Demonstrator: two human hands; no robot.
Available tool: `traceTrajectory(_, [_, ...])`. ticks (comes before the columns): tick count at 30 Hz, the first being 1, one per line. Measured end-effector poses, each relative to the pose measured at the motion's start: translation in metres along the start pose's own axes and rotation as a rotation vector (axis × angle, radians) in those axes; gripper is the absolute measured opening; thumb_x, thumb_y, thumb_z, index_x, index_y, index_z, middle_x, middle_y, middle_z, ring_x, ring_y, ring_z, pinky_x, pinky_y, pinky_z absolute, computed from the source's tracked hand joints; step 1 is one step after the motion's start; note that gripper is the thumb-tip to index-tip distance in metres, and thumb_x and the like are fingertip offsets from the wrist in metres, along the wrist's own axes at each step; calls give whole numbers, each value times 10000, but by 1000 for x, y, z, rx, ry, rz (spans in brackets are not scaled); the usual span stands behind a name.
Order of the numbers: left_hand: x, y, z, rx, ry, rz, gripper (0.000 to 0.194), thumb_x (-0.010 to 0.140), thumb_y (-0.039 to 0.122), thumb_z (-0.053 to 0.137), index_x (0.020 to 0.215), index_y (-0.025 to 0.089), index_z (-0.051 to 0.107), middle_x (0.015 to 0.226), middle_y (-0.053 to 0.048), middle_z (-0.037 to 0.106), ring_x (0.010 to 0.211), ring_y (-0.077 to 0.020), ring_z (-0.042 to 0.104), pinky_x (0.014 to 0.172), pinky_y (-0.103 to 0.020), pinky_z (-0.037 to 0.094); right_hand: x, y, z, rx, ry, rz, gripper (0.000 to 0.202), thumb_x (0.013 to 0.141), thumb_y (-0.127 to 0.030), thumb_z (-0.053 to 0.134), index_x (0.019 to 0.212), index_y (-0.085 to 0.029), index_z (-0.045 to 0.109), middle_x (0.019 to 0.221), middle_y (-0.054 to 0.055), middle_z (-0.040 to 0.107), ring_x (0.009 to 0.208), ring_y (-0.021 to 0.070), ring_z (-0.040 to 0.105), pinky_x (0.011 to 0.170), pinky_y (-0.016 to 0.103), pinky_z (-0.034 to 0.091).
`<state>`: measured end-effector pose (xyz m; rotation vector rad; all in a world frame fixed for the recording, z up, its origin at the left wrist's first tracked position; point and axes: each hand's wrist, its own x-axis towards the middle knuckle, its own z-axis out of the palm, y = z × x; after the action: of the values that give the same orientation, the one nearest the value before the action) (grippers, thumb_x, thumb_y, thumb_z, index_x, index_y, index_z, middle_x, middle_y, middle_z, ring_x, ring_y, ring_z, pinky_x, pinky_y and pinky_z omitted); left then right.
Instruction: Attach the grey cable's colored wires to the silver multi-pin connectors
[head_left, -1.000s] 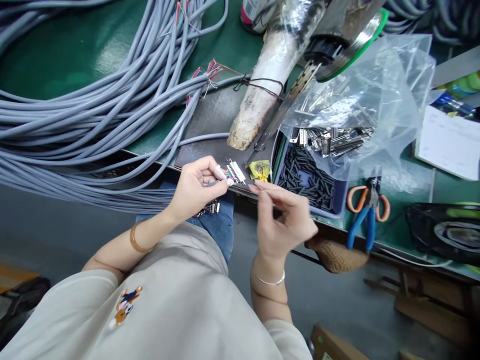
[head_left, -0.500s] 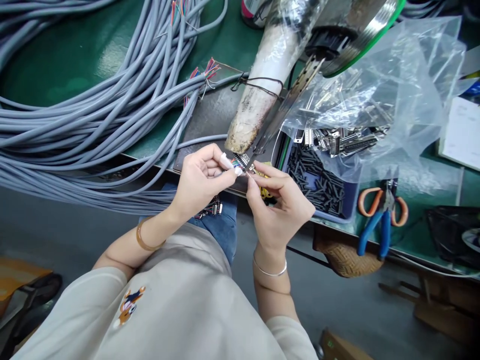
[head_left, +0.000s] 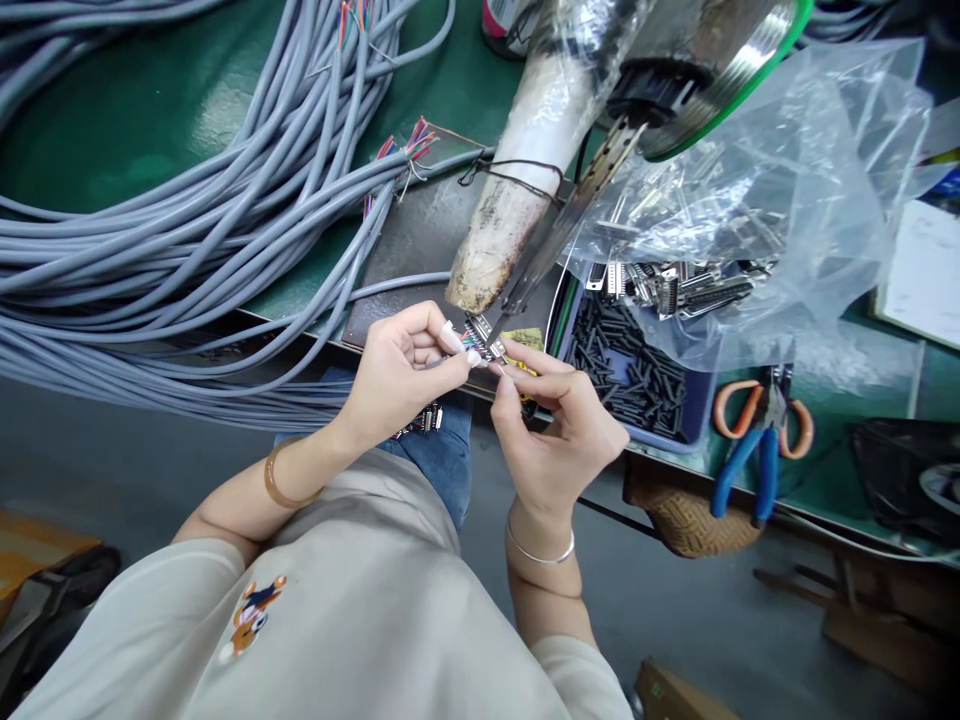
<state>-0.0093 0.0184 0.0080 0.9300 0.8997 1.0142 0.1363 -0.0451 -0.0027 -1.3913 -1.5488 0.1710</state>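
My left hand, white covers on its thumb and finger, is closed in a pinch at the coloured thin wires of a grey cable. Those wires lie against a metal connector. From the right, my right hand pinches a thin pale strand between thumb and forefinger, just below the connector. Its far end is too small to make out. A soldering iron slants down between the hands, its tip close to the connector. Fingers partly hide the wire ends.
Grey cables cover the bench's left. A plastic-wrapped tube hangs beside the iron, near a green-rimmed solder spool. On the right are a blue bin of black sleeves, a clear bag with connectors, and blue-handled pliers.
Both hands keep their pinches. The right fingertips and strand have dropped slightly away from the iron's tip, and more of the connector shows. The whole view has shifted a little.
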Motion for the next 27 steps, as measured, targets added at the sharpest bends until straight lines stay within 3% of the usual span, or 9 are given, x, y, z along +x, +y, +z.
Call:
traceTrajectory(7, [2, 3, 0, 11, 25, 61, 299, 665, 130, 840, 705, 167, 546, 655, 51, 641, 477, -9, 484, 445, -128, 397, 5, -2, 3, -11, 0, -8, 82, 912, -161, 676, 915, -234, 639, 1101, 40, 809, 925, 187, 805, 768, 311, 683])
traceTrajectory(14, [1, 7, -1, 70, 23, 78, 268, 670, 114, 809, 699, 170, 549, 655, 48, 619, 477, -11, 431, 429, -139, 344, 5, -2, 2, -2, 2, -21, 98, 903, -150, 678, 915, -237, 635, 1136, 43, 803, 945, 191, 804, 760, 310, 683])
traceTrajectory(27, [-6, -6, 0, 164, -15, 46, 232, 681, 158, 761, 703, 187, 532, 651, 26, 597, 542, -57, 506, 493, -172, 381, -2, 0, -7, -96, -41, -3, 74, 911, -183, 691, 893, -233, 641, 1044, 21, 816, 887, 175, 803, 725, 280, 658])
